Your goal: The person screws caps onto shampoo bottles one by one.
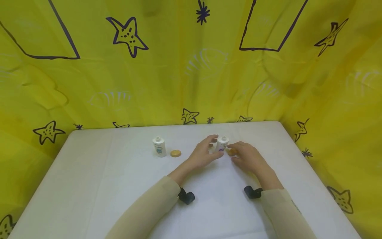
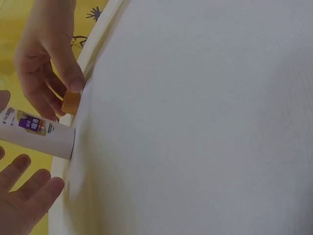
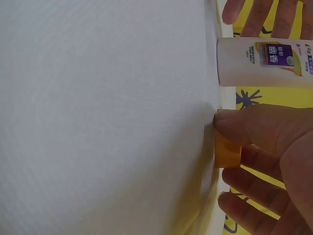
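A white bottle with a purple label [image 1: 222, 143] stands upright on the table, its cap off. My left hand [image 1: 204, 154] is spread beside and partly around it; gaps show between the fingers and the bottle [image 2: 44, 137] in the left wrist view. Just right of the bottle, my right hand [image 1: 247, 156] pinches an orange-yellow cap [image 3: 228, 149] between thumb and fingers, down at the tabletop. The hand covers part of that cap. Further left stands a second white bottle with a blue label [image 1: 159, 148], also uncapped, next to another orange-yellow cap [image 1: 175, 153] lying on the table.
A white cloth covers the table [image 1: 119, 186]. Behind its far edge and along both sides hangs a yellow curtain [image 1: 167, 76] with starfish and fish drawings. Dark wrist cameras sit at both sleeve cuffs.
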The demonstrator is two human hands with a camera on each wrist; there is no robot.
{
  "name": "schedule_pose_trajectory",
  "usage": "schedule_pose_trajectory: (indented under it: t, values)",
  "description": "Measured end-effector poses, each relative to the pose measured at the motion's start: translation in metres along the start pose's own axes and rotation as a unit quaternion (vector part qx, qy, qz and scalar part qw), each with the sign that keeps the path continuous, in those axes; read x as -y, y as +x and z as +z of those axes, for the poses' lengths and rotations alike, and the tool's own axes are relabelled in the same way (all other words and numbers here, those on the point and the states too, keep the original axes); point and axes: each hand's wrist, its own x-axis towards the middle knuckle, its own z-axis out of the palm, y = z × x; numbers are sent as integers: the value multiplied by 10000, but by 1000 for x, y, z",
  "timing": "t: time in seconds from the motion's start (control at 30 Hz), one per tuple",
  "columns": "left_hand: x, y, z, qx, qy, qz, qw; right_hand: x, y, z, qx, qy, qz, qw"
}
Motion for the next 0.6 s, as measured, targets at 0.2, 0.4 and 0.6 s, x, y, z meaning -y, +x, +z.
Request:
schedule_pose_trajectory:
  t: [0.2, 0.4, 0.6]
  values:
    - [-4, 5, 8, -94, -8, -70, 9999, -3, 0, -1, -47, 41, -37, 10000]
    - [-1, 12, 12, -142, -170, -143, 9997, -2, 0, -1, -209, 76, -143, 9997]
    - [-1, 15, 13, -265, -202, -137, 9993, -3, 3, -2, -291, 127, -199, 9993]
